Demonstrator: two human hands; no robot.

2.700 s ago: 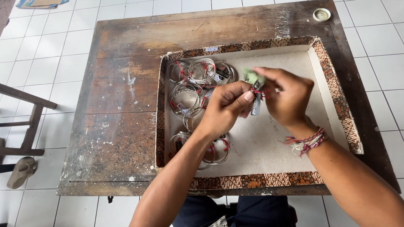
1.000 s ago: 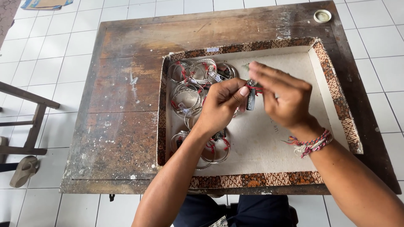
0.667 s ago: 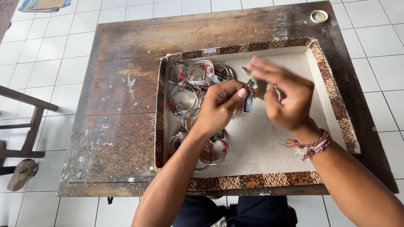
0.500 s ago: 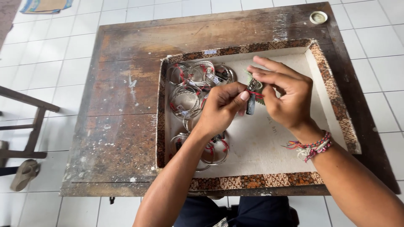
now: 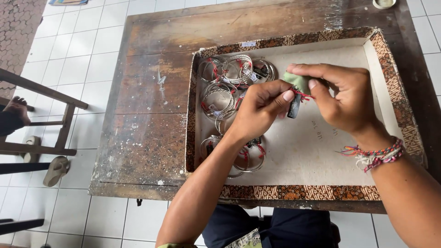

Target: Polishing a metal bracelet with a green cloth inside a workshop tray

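Left hand [image 5: 259, 110] pinching red thread [image 5: 303, 95], right hand [image 5: 342, 98] gripping green cloth [image 5: 296, 81], above tray [image 5: 294, 193]

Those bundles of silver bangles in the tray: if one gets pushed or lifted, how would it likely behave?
The bangle bundles look like thin metal rings tied with red thread, so each would probably lift as one stiff, light cluster. Lying flat on the tray's smooth pale floor, they would likely slide rather than roll. A loose ring set on edge might roll, though the patterned rim should stop it.

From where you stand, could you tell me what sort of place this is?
Probably a small craft workspace on a tiled floor: a worn wooden table, a patterned tray of bundled metal bangles, and hands working a red-threaded piece.
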